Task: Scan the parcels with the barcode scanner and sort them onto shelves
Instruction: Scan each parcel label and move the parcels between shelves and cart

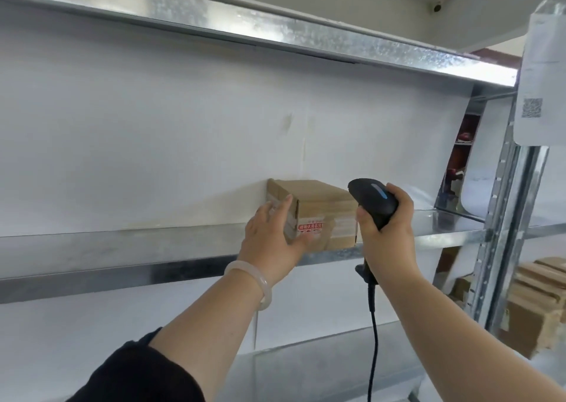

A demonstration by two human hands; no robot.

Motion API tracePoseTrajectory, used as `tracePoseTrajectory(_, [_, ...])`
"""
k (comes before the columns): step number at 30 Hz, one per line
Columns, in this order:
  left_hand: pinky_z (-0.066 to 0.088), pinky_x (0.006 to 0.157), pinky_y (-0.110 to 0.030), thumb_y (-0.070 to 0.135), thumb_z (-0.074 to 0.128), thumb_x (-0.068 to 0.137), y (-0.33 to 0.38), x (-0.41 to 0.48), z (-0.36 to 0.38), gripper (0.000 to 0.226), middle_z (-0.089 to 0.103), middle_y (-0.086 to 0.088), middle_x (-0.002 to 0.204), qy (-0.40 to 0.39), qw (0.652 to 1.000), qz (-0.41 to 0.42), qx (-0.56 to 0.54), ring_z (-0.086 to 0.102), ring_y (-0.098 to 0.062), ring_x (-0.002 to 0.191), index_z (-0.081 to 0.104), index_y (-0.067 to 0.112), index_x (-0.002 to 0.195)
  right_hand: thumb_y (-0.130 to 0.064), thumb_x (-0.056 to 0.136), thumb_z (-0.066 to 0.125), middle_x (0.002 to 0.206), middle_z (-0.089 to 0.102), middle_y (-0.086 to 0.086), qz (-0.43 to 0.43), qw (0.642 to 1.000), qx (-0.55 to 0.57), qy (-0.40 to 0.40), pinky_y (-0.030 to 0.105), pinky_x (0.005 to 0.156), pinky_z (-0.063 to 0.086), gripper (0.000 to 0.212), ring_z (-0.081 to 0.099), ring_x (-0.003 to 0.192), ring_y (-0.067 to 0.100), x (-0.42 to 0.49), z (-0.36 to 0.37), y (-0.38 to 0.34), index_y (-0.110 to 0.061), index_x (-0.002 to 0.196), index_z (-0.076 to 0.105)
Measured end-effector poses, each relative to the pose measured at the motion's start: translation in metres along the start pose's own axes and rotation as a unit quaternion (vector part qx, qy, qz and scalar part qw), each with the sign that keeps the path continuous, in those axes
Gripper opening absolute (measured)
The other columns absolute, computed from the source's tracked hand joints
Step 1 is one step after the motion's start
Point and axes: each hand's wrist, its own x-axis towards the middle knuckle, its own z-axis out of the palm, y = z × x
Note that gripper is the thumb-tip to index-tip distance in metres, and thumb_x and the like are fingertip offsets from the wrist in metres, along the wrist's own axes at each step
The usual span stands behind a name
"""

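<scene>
Head view. A brown cardboard parcel (324,205) is seen standing on the middle metal shelf (122,248), set back against the white rear panel (153,125), with a red-and-white label on its front face. The left hand (269,236) is raised to the parcel's near left corner: the fingers (283,208) are laid straight along the left face and the thumb is stretched across the lower front edge, so that the corner is cupped but not clasped. The left forearm is extended upward from a black sleeve (137,374), and a pale bangle (254,282) is worn at the wrist. The right hand (386,233) is closed around the handle of a black barcode scanner (376,199), whose head is held just beside the parcel's right end and is pointed toward the rear panel. A black cable (373,340) is seen hanging from the handle. Further cartons (533,309) are stacked beyond the perforated upright (502,217) at right, to which a printed sheet (542,80) with a square code is fixed.
</scene>
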Motion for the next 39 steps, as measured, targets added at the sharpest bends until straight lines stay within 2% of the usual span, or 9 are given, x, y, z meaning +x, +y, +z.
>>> tracePoseTrajectory(3, [0.023,0.120,-0.040,0.058,0.057,0.090,0.011,0.018,0.015,0.079,0.015,0.005,0.160,0.033,0.999,-0.021,-0.001,0.012,-0.021,0.149,0.013,0.043,0.154,-0.024,0.097,0.054,0.093,0.045,-0.027,-0.007,1.000,0.009,-0.012,0.008,0.037,0.039,0.045,0.054,0.065,-0.003,0.029,-0.009,0.014,-0.037,0.134,0.032])
tracePoseTrajectory(9, [0.032,0.115,-0.037,0.054,0.059,0.091,0.025,0.036,0.040,0.077,0.023,0.004,0.156,0.085,0.995,-0.047,-0.001,0.027,-0.018,0.143,0.014,0.044,0.153,-0.028,0.097,0.054,0.101,0.050,-0.024,0.004,0.997,0.023,-0.069,0.007,0.047,0.039,0.048,0.051,0.079,-0.005,0.074,-0.018,0.044,-0.034,0.138,0.030])
tracePoseTrajectory(17, [0.032,0.098,-0.018,0.037,0.064,0.093,0.040,0.036,0.051,0.062,0.037,0.009,0.149,0.141,0.988,-0.057,0.024,0.040,-0.011,0.133,0.034,0.035,0.146,-0.033,0.092,0.059,0.110,0.054,-0.022,0.027,0.987,0.092,-0.127,0.041,0.087,0.052,0.051,0.064,0.101,0.025,0.096,-0.006,0.066,-0.041,0.133,0.031])
tracePoseTrajectory(21, [0.037,0.099,-0.013,0.029,0.069,0.091,0.041,0.026,0.052,0.057,0.042,0.012,0.142,0.181,0.983,-0.043,0.008,0.046,0.001,0.124,0.041,0.035,0.141,-0.035,0.089,0.062,0.112,0.057,-0.020,0.034,0.979,0.156,-0.126,0.048,0.092,0.052,0.048,0.065,0.101,0.024,0.092,-0.007,0.071,-0.046,0.127,0.034])
tracePoseTrajectory(24, [0.038,0.086,0.002,0.022,0.072,0.089,0.037,0.010,0.052,0.055,0.044,0.015,0.137,0.217,0.976,-0.018,-0.020,0.049,0.019,0.106,0.045,0.037,0.134,-0.027,0.092,0.061,0.120,0.059,-0.011,0.050,0.961,0.241,-0.126,0.040,0.084,0.058,0.047,0.070,0.096,0.017,0.088,-0.009,0.072,-0.043,0.128,0.036])
tracePoseTrajectory(29, [0.046,0.084,-0.005,0.006,0.074,0.085,0.024,-0.024,0.046,0.057,0.044,0.015,0.137,0.260,0.961,0.019,-0.088,0.044,0.016,0.119,0.048,0.036,0.126,-0.021,0.093,0.062,0.119,0.061,-0.010,0.041,0.947,0.274,-0.161,0.038,0.084,0.058,0.047,0.071,0.091,0.016,0.067,-0.001,0.065,-0.043,0.128,0.039])
tracePoseTrajectory(33, [0.048,0.081,-0.010,0.029,0.077,0.082,0.017,-0.045,0.024,0.039,0.047,0.025,0.124,0.318,0.942,-0.039,-0.097,0.048,0.006,0.117,0.053,0.032,0.113,-0.023,0.091,0.065,0.117,0.059,-0.024,-0.029,0.948,0.258,-0.182,0.040,0.090,0.054,0.050,0.066,0.104,0.015,0.033,0.015,0.052,-0.059,0.116,0.040])
tracePoseTrajectory(36, [0.044,0.078,-0.016,0.047,0.075,0.078,0.017,-0.059,-0.003,0.036,0.055,0.020,0.109,0.358,0.925,-0.105,-0.076,0.055,-0.004,0.104,0.054,0.025,0.098,-0.014,0.091,0.065,0.114,0.053,-0.038,-0.082,0.939,0.269,-0.198,0.017,0.084,0.050,0.056,0.061,0.108,0.002,0.000,0.024,0.035,-0.054,0.120,0.039])
tracePoseTrajectory(39, [0.044,0.069,-0.014,0.053,0.076,0.075,0.016,-0.076,-0.030,0.057,0.053,0.013,0.115,0.339,0.919,-0.173,-0.102,0.056,-0.007,0.099,0.045,0.031,0.117,-0.004,0.089,0.065,0.112,0.049,-0.044,-0.120,0.926,0.286,-0.217,0.008,0.080,0.046,0.058,0.055,0.109,-0.008,-0.035,0.036,0.015,-0.042,0.124,0.039])
